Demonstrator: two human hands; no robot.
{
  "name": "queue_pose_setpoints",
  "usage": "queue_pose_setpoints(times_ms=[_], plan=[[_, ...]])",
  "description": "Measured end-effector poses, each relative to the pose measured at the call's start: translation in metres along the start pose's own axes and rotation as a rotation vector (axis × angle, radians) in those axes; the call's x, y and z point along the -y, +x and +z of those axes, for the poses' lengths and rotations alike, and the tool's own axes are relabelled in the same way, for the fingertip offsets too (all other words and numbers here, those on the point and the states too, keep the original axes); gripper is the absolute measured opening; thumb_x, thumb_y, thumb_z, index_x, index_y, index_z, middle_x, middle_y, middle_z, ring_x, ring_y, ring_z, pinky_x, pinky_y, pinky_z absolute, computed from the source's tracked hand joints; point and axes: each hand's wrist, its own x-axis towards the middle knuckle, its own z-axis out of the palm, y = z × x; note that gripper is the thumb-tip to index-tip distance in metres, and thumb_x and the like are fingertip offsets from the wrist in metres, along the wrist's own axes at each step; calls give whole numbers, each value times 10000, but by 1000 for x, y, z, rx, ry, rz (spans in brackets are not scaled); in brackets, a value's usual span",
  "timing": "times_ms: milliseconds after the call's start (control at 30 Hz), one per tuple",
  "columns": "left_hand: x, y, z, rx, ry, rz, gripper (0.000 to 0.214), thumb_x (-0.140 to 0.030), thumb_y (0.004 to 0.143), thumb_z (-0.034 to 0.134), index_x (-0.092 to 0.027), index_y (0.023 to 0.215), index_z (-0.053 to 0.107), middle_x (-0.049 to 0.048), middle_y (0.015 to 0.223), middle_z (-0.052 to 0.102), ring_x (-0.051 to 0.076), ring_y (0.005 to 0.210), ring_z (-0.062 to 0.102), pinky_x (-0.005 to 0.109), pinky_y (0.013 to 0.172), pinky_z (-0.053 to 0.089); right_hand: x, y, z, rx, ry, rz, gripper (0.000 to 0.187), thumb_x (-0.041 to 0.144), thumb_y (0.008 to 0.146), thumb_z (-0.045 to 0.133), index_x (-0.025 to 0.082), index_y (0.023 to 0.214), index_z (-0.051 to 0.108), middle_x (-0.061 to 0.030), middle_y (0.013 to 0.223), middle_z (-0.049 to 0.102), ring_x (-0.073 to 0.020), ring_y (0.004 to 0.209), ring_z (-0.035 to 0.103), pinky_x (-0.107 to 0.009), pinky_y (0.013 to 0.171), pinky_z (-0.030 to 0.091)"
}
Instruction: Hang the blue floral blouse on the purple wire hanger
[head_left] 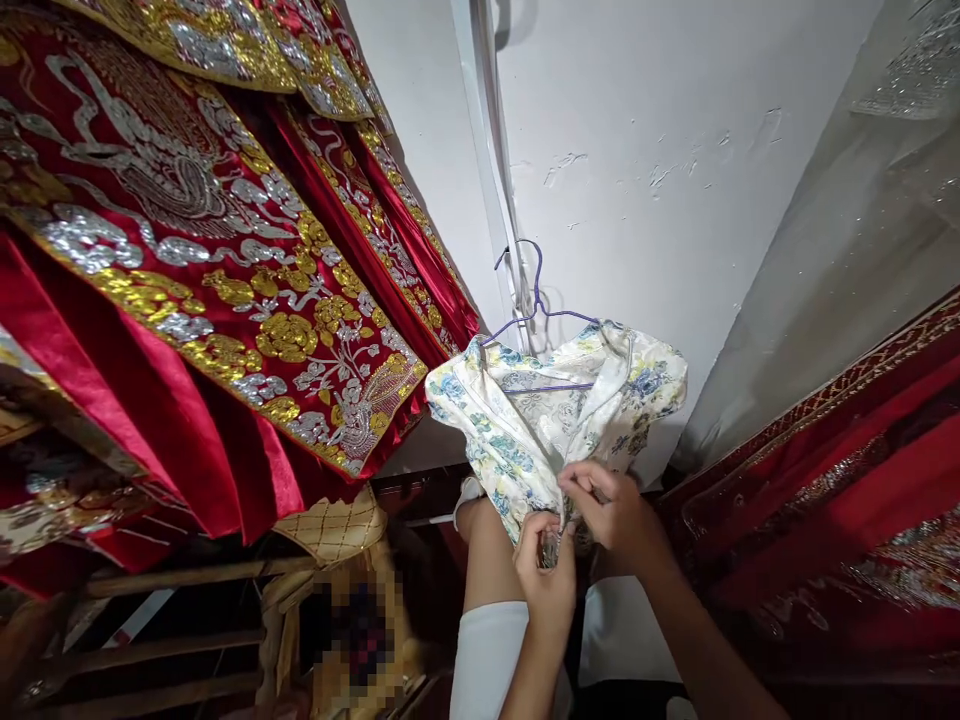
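Note:
A short-sleeved floral blouse [502,455], white with blue, yellow and green flowers, is draped on a purple wire hanger [538,290]. Its V-shaped neckline hangs open at the top. My left hand [546,575] pinches the front edge low down, thumb and fingers bent round the cloth. Just above and to the right, my right hand [604,500] pinches the same front edge between thumb and fingertips. Any button or fastener between the fingers is too small to make out. The lower part of the blouse is hidden behind my hands.
Red satin garments with gold and silver embroidery [285,290] hang at the left. A wooden chair [274,620] stands below them. On the right hang a sheer glittery fabric [840,210] and red beaded cloth [862,480]. A white wall [637,120] with a vertical strip lies behind.

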Motion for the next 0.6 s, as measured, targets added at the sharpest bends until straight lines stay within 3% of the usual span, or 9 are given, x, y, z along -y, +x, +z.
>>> queue_pose_setpoints(times_ms=[133, 333, 500, 600], plan=[[-3, -1, -2, 107, 84, 28, 125, -279, 918, 642, -200, 822, 643, 28, 782, 580, 189, 760, 572, 284, 705, 457, 7, 56, -6, -132, -14, -97, 217, 346, 866, 667, 218, 692, 679, 38, 521, 479, -122, 488, 450, -251, 503, 388], [0, 1, 10, 219, 170, 55, 98, -160, 878, 584, -202, 794, 610, 33, 775, 585, 188, 720, 546, 283, 664, 421, 31, 120, -16, -95, 89, -239, 115, 283, 906, 637, 188, 863, 684, 73, 554, 362, -105, 513, 357, -249, 521, 321], [10, 0, 13, 344, 278, 115, 216, -85, 844, 546, -210, 671, 518, 35, 712, 564, 192, 701, 529, 288, 646, 399, 45, 144, -20, -183, 51, -327, 103, 276, 893, 659, 180, 883, 693, 83, 547, 341, -98, 503, 335, -244, 528, 316], [-1, 18, 3, 466, 313, 174, 241, -78, 859, 515, -210, 658, 510, 30, 695, 563, 194, 704, 551, 289, 649, 402, 49, 141, -21, -136, 57, -357, 90, 270, 894, 661, 188, 883, 696, 78, 562, 354, -99, 511, 348, -242, 529, 332]])
